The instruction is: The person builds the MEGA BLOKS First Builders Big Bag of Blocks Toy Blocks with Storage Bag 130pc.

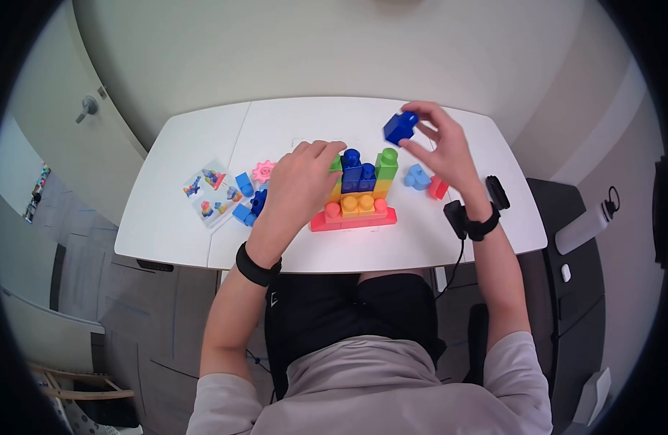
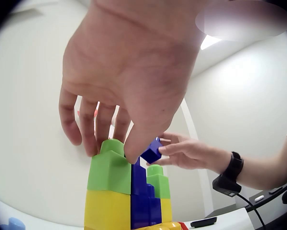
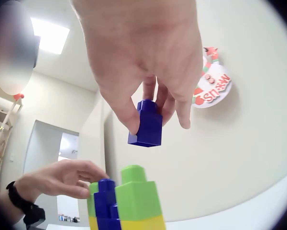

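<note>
Above the white table (image 1: pixel 203 145), beyond and to the right of the block tower (image 1: pixel 358 185), the right hand (image 1: pixel 448 152) pinched a dark blue block (image 3: pixel 149 127) between thumb and fingertips, drawn in to the block's width, with its peg toward the palm and its base free. That hold looked well suited to stacking, provided the block was brought level over a peg and pressed straight down. The left hand (image 1: pixel 303 180) was bent around the top of the left green block (image 2: pixel 108 167); whether it pressed firmly could not be told. A steady brace there seemed the best guard against the tower tipping or splitting.

On the wall decoration (image 3: pixel 215 86), red letters seemed to spell something like "snow", the middle unclear. The shorts (image 1: pixel 312 312) carried a small white mark, perhaps an E. The picture sheet (image 1: pixel 214 194) showed block models but no readable words, and no brand was legible on the blocks.
</note>
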`<action>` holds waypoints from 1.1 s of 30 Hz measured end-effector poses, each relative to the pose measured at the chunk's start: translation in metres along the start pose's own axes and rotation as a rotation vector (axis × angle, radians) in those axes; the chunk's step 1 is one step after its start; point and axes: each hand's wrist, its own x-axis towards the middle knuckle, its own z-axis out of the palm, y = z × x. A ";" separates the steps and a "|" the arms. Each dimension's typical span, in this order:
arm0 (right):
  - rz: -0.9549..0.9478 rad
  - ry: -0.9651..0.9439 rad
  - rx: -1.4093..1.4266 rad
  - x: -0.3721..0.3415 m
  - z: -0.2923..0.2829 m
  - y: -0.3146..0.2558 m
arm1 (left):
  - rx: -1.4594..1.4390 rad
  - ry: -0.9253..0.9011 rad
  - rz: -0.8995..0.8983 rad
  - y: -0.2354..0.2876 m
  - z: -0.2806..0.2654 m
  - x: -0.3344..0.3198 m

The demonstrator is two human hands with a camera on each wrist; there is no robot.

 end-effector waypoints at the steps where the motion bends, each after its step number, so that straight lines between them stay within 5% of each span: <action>1: -0.056 -0.028 -0.051 -0.002 0.006 -0.005 | 0.012 0.003 0.010 0.000 0.001 0.000; 5: -0.195 -0.108 -0.199 -0.004 0.021 -0.012 | 0.068 -0.007 0.039 -0.001 0.004 -0.001; 33: -0.155 -0.313 -0.433 -0.011 0.036 -0.014 | 0.033 0.137 0.040 -0.001 0.028 -0.002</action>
